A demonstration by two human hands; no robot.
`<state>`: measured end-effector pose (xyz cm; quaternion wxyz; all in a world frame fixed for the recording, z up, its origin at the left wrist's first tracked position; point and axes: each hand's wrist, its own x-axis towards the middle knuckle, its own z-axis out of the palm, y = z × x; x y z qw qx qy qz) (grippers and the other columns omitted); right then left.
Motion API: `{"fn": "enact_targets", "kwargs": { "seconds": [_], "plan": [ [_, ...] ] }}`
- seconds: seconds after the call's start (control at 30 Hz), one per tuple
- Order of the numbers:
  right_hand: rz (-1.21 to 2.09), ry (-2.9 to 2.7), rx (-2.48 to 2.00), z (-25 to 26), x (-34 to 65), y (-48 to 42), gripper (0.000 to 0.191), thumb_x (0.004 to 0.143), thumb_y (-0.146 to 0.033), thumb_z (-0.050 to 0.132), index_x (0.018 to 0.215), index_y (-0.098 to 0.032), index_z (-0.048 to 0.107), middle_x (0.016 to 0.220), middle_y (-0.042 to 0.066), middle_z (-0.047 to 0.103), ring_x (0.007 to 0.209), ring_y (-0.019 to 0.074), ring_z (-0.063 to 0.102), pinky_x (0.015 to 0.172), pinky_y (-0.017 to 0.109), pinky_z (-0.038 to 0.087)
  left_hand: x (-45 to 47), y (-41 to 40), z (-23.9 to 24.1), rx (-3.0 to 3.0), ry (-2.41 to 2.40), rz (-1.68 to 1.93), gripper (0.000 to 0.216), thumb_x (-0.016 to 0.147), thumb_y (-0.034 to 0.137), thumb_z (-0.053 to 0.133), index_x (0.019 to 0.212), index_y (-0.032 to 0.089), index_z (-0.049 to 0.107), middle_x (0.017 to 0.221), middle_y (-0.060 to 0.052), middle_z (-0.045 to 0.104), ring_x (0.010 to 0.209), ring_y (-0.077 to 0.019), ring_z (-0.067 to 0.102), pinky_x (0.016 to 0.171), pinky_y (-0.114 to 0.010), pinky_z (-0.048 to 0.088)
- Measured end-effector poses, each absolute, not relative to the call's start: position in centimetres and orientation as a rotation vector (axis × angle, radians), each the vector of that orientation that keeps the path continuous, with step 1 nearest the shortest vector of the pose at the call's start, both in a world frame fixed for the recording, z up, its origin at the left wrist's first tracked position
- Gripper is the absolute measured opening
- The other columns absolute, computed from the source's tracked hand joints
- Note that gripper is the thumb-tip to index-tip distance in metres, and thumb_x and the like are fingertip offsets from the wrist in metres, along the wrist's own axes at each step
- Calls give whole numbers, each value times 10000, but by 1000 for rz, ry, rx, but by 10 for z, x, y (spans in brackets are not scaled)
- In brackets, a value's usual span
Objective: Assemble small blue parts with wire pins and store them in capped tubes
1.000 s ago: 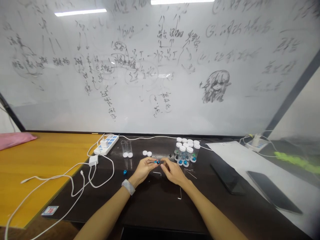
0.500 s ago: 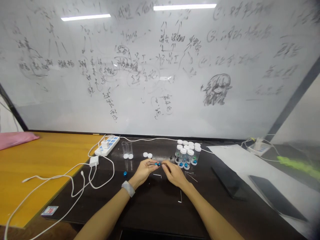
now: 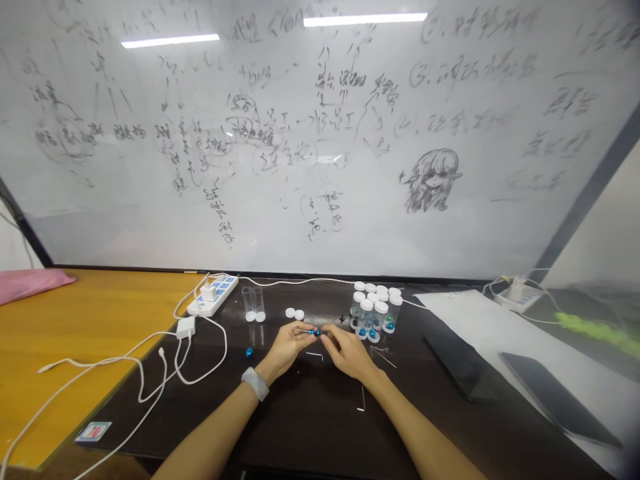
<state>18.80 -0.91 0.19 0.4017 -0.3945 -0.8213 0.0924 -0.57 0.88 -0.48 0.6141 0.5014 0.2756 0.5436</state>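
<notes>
Between my two hands is a small shiny blue metal part [image 3: 317,333], with a thin silvery rod reaching left from it across my left fingers. My left hand [image 3: 287,349] pinches the blue part on its left side. The fingertips of my right hand [image 3: 349,351] close on its right end. The part's exact kind is too small to make out. Another small blue metal piece [image 3: 249,353] lies left of my left hand. An L-shaped hex key [image 3: 315,355] rests between my hands, and a second hex key [image 3: 363,399] lies beside my right forearm.
Several clear tubes with white caps [image 3: 373,317], holding small blue and green pieces, stand at right. Two clear tubes [image 3: 253,303] and two white caps [image 3: 295,313] are at left. White cables [image 3: 220,373], a power strip [image 3: 214,297] and dark phones [image 3: 457,367] flank the workspace.
My right fingertips have moved left and now close on the blue part's right end. My left hand keeps its pinch. The view has shifted slightly.
</notes>
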Motion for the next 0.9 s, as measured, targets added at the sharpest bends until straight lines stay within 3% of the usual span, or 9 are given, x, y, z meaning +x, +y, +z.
{"fn": "enact_targets", "kwargs": {
  "seconds": [0.17,0.3,0.43,0.57,0.7,0.9],
  "plan": [
    [233,-2057,-1012,0,187,-8,223,971,-321,479,1165,-222,529,737,-5,647,585,167,600,583,268,434,-5,8,-3,1141,639,1254,325,608,229,900,871,136,734,919,-87,749,829,-181,698,831,-315,515],
    [217,-2057,-1002,1,187,-9,188,1000,-301,414,1085,-234,567,825,22,678,693,183,647,651,278,454,-5,7,-3,1134,647,1262,324,600,224,905,862,133,737,903,-84,749,848,-180,695,852,-312,511],
    [254,-2067,-1003,2,186,-11,260,967,-324,483,1207,-226,510,728,-11,641,580,168,606,580,263,439,-5,7,-4,1151,643,1260,314,622,219,892,877,130,732,923,-91,745,833,-175,693,813,-292,520],
    [228,-2079,-1007,4,186,-11,183,1002,-306,413,1075,-246,570,782,6,666,668,177,644,636,271,450,-5,7,-5,1148,634,1236,307,635,215,883,883,131,723,914,-93,748,844,-182,697,820,-289,519],
    [244,-2063,-1022,3,185,-11,208,978,-335,471,1152,-233,520,714,-14,642,592,171,611,593,270,436,-5,8,-5,1146,635,1247,298,632,213,884,873,133,727,927,-96,749,844,-182,694,821,-291,517],
    [206,-2113,-1017,3,184,-11,163,1004,-322,416,972,-237,551,740,4,647,650,183,623,611,274,419,-8,7,-6,1102,685,1215,343,624,243,892,910,146,729,904,-86,745,775,-158,675,724,-262,513]
  ]
}}
